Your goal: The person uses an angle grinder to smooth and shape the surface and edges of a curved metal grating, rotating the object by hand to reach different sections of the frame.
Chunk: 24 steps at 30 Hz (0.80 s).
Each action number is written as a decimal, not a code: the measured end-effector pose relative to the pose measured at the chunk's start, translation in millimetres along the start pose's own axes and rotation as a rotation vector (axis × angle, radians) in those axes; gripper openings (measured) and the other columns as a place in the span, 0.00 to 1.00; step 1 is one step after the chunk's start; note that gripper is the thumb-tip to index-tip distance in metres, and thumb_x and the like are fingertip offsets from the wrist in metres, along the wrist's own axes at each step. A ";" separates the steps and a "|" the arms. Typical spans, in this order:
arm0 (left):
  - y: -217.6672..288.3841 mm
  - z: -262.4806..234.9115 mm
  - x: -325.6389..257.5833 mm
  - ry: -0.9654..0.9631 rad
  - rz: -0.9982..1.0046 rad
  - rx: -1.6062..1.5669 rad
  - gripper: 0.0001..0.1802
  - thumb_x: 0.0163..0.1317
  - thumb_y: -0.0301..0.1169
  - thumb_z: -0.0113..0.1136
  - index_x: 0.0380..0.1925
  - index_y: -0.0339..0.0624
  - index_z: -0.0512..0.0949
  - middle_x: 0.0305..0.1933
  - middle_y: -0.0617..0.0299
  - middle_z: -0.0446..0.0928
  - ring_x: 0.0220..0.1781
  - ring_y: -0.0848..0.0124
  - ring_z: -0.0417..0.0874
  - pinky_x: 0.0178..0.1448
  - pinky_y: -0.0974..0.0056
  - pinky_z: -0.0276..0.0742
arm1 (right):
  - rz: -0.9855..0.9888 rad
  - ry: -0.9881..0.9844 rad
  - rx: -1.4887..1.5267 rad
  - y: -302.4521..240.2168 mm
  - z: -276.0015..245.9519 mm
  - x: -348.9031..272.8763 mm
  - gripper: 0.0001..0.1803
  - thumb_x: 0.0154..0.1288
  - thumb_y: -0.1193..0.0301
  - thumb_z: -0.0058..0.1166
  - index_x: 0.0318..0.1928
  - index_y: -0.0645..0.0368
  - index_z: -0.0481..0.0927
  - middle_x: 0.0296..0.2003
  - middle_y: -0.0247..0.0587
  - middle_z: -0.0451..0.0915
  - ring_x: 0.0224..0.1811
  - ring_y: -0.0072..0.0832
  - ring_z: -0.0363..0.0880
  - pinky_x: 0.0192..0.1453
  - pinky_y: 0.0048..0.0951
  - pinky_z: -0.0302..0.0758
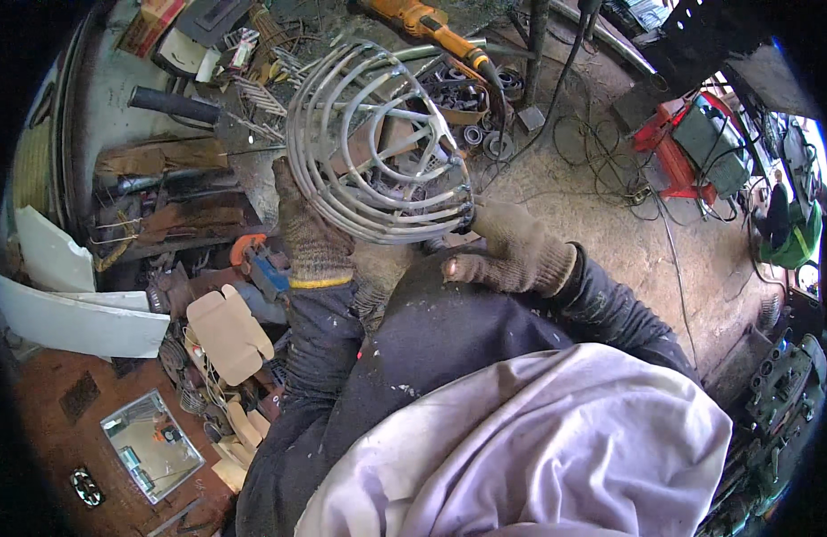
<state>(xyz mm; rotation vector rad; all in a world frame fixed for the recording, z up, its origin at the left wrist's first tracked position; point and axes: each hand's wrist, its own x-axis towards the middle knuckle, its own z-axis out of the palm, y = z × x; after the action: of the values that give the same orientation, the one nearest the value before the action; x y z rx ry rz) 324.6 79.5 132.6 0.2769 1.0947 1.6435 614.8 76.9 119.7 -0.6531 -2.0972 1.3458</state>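
Note:
A rounded cage of bent grey metal rods (378, 148), joined at several spots, is held tilted above my knees. My left hand (317, 228), in a brown knitted glove with a yellow cuff edge, is closed on the cage's left side; the rods partly hide its fingers. At the lower right rim is my right hand (521, 251), gloved alike, its fingers against the rim and its thumb beneath. The thumb's tip pokes out of the glove. Dark trousers and a pale cloth (539, 438) cover my lap.
A yellow angle grinder (431, 31) lies beyond the cage, near a box of metal rings (458, 98). Cables (601, 143) trail toward a red-and-grey machine (700, 148). Cardboard (230, 333), white panels (82, 318) and a framed mirror (152, 446) crowd the left.

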 end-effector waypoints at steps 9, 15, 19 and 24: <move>4.4 8.3 -0.2 -0.134 0.081 0.011 0.36 0.74 0.58 0.52 0.71 0.44 0.68 0.71 0.53 0.72 0.69 0.52 0.76 0.72 0.44 0.74 | 0.170 -0.087 -0.068 4.0 -10.3 0.6 0.39 0.62 0.42 0.65 0.61 0.60 0.78 0.51 0.60 0.82 0.55 0.55 0.82 0.59 0.48 0.78; 17.8 16.8 -0.5 -0.117 0.129 0.070 0.36 0.74 0.56 0.53 0.72 0.44 0.67 0.73 0.52 0.69 0.71 0.53 0.72 0.74 0.44 0.72 | 0.283 -0.109 -0.118 8.7 -18.0 4.8 0.40 0.63 0.42 0.63 0.61 0.64 0.77 0.50 0.61 0.83 0.56 0.54 0.82 0.60 0.47 0.78; 26.3 34.5 -8.3 0.043 0.184 0.129 0.30 0.80 0.49 0.45 0.73 0.44 0.65 0.75 0.54 0.68 0.73 0.55 0.70 0.78 0.47 0.65 | 0.356 -0.064 -0.067 24.7 -19.4 0.5 0.40 0.64 0.43 0.62 0.62 0.64 0.77 0.53 0.62 0.82 0.58 0.54 0.81 0.62 0.45 0.77; 40.3 24.5 -9.2 -0.141 0.277 0.142 0.31 0.77 0.50 0.50 0.71 0.44 0.69 0.72 0.54 0.72 0.72 0.53 0.72 0.78 0.46 0.66 | 0.397 -0.048 -0.100 42.7 -13.9 -1.9 0.39 0.65 0.45 0.62 0.63 0.64 0.76 0.55 0.63 0.82 0.59 0.53 0.81 0.63 0.45 0.77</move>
<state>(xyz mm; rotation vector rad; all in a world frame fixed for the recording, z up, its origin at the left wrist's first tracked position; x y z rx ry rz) 318.4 84.7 180.0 0.6517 1.1039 1.7598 629.9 100.8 84.8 -1.1362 -2.1592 1.4797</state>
